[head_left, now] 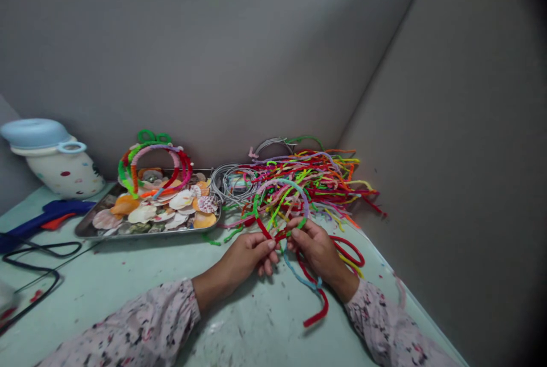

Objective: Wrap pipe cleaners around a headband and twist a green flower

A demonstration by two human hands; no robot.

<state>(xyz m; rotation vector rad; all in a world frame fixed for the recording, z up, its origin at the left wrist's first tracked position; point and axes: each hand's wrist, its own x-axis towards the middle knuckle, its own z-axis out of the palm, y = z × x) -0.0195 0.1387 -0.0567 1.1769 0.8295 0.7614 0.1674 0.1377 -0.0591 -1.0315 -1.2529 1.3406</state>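
1. Ring (294, 183) of fuzzy stems, above the counter (239, 327); the left hand (252, 253) and right hand (315, 247) each have a grip pinching its near side.
2. Likely light, soft, bendable, hardly slippery; best held at the twists.
3. Tray (154, 235): shells (143, 214), coloured hoops (185, 164) above.
4. Cup (64, 170): lidded, contents hidden.

The scene is dimly and softly lit, with a paler patch cast high on the far wall (205, 59) and shade gathered toward its right side. A faint glare is caught on the near desk (252, 321). At left, the lidded container (60, 170) is tilted by edge distortion, and the right corners are darkened to black.
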